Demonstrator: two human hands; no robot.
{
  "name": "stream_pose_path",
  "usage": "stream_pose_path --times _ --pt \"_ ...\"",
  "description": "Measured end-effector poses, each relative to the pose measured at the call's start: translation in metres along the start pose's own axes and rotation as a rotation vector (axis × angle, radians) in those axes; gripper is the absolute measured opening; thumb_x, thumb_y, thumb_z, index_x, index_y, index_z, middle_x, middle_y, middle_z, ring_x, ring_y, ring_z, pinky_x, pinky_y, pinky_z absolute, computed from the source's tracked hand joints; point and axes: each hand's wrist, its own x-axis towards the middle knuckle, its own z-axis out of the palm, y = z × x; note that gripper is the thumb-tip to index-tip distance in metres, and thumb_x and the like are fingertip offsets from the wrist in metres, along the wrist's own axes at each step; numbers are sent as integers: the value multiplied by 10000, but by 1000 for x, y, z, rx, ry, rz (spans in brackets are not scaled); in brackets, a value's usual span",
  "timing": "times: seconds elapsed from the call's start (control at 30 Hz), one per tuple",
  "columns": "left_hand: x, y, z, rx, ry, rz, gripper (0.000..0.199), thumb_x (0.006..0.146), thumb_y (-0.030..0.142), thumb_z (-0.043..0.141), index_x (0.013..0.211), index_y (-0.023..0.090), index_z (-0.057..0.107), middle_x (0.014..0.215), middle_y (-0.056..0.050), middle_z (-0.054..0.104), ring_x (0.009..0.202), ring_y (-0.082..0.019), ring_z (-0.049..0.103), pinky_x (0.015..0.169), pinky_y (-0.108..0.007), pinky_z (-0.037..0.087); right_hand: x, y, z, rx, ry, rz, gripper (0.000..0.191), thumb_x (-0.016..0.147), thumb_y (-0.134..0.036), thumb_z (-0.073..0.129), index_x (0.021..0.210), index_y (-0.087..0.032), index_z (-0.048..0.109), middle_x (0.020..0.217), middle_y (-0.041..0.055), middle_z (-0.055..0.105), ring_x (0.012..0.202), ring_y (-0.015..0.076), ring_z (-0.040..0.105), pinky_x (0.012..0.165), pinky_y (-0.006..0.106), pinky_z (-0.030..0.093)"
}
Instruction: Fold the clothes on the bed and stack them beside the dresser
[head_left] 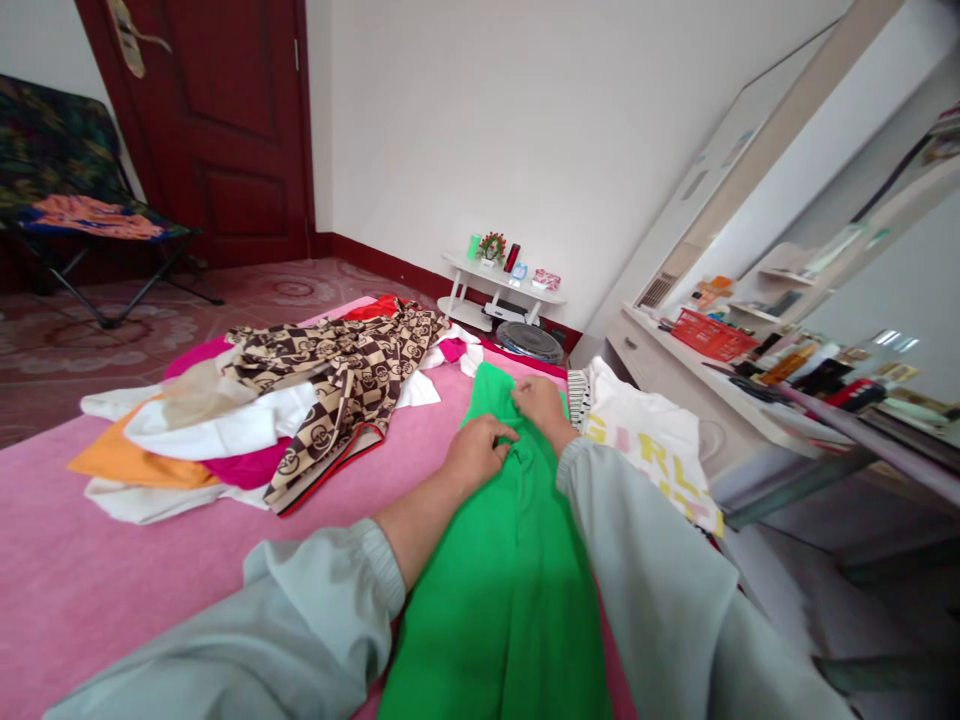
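A long green garment lies lengthwise in front of me, its narrow end pointing away; I cannot tell its exact kind. My left hand rests on its left side, thumb and fingers closed on gathered cloth near the middle seam. Slightly farther along, my right hand pinches the fabric near the far end. Small folds and what looks like a thin cord show between the hands. Right of the garment is a white shirt with yellow and pink lettering, partly behind my right sleeve.
Left on the pink bedspread lie a brown checked garment and a pile of white, orange and magenta clothes. A dresser with a red basket stands right. Beyond are a small white shelf and a folding chair.
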Motion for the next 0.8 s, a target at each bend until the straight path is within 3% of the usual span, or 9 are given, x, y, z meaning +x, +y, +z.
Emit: stream_pose_path --times 0.1,0.3,0.43,0.5,0.63,0.7,0.8 --pt "1 -1 0 16 28 -8 273 739 123 655 987 209 729 884 -34 660 785 -156 593 777 -262 477 6 -1 -2 57 81 17 234 787 -236 450 883 -156 647 785 67 704 707 181 662 680 274 506" --pt "5 -4 -1 60 104 -124 297 750 143 631 1034 144 717 824 -61 656 761 -171 585 750 -279 479 -5 -1 -13 178 60 -68 380 835 -286 452 1174 -147 553 1162 115 650 1034 182 622 884 316 483" --pt "4 -2 0 96 123 -141 277 751 145 596 990 164 735 809 -58 663 782 -182 592 775 -288 479 -31 18 -21 -22 245 -80 473 918 -325 322 1326 -126 454 1320 147 539 1234 225 483 1053 388 345" --pt "3 -1 0 128 117 -140 284 748 146 582 986 159 738 811 -64 663 791 -190 594 781 -290 477 -42 28 -21 -238 154 -82 516 947 -376 287 1382 -125 402 1413 143 446 1328 246 371 1106 414 256" --pt "4 0 -1 196 96 -116 307 748 147 562 1001 141 736 807 -75 661 806 -206 593 798 -300 474 -48 32 -20 -514 -299 -8 614 956 -484 289 1438 -105 329 1522 148 251 1407 289 208 1124 478 176" --pt "4 -2 -2 204 100 -120 312 748 153 561 1007 141 735 803 -74 661 808 -210 593 803 -305 475 -48 26 -22 -557 -321 22 641 952 -520 280 1446 -114 315 1530 153 224 1411 307 184 1112 520 173" --pt "5 -6 0 187 113 -125 306 745 153 566 1001 155 734 812 -65 663 823 -208 594 814 -304 476 -57 17 -20 -560 -204 -72 628 959 -542 213 1468 -179 271 1542 117 205 1423 282 144 1117 535 130"
